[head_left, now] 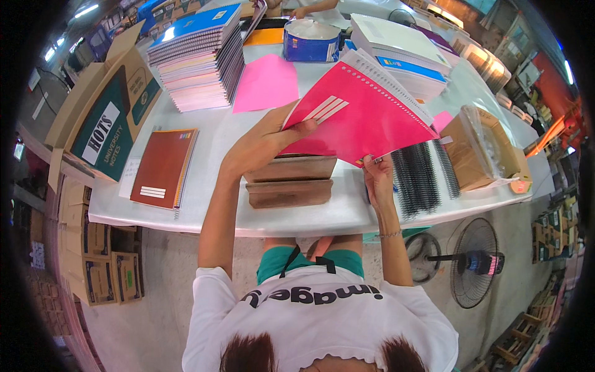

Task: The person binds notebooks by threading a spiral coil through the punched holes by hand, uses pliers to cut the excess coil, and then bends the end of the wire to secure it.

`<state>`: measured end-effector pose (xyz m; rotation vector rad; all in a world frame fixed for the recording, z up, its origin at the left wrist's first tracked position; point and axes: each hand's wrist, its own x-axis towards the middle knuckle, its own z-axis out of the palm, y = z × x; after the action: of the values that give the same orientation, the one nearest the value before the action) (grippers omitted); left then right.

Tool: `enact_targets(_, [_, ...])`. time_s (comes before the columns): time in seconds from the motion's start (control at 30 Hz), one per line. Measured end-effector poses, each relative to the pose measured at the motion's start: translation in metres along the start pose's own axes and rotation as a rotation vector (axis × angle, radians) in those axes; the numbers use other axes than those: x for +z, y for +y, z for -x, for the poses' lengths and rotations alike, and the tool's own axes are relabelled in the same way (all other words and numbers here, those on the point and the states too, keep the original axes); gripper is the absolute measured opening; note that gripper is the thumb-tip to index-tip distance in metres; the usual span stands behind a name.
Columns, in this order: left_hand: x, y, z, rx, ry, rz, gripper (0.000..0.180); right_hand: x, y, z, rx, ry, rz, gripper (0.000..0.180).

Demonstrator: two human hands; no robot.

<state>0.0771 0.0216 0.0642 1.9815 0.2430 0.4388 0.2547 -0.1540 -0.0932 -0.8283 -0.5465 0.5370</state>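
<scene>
Head view, left to right: one open cardboard box [105,118] at the table's left edge, one dark red notebook [162,167] lying flat, one tall stack of notebooks [198,59] farther back. Left hand [263,142] pinches the pink spiral notebook [362,115], thumb on its cover; right hand [378,180] pinches its near edge, above two wooden blocks [290,180]. One bundle of black spiral coils [421,177] lies right.

A notebook-binding workshop — stacked spiral notebooks [198,59], loose black binding coils [421,177], cartons [108,121] around a white worktable [217,211], storage shelves [496,62] behind.
</scene>
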Motion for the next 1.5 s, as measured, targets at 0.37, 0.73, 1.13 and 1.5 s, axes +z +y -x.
enact_targets(0.37, [-0.016,-0.103,0.056,0.179,0.637,0.320,0.055,0.020,0.042,0.016,-0.089,-0.153,0.800,0.045])
enact_targets(0.73, [-0.030,-0.173,0.079,-0.174,0.436,0.272,0.073,-0.115,-0.048,-0.072,-0.294,0.269,1.782,0.045])
enact_targets(1.13, [-0.035,-0.096,0.040,0.043,0.877,0.290,0.040,-0.235,-0.077,-0.116,-0.057,0.257,1.607,0.030])
enact_targets(1.5, [-0.026,-0.088,0.043,0.072,1.057,0.054,0.033,-0.252,-0.098,-0.131,-0.101,0.188,1.766,0.028])
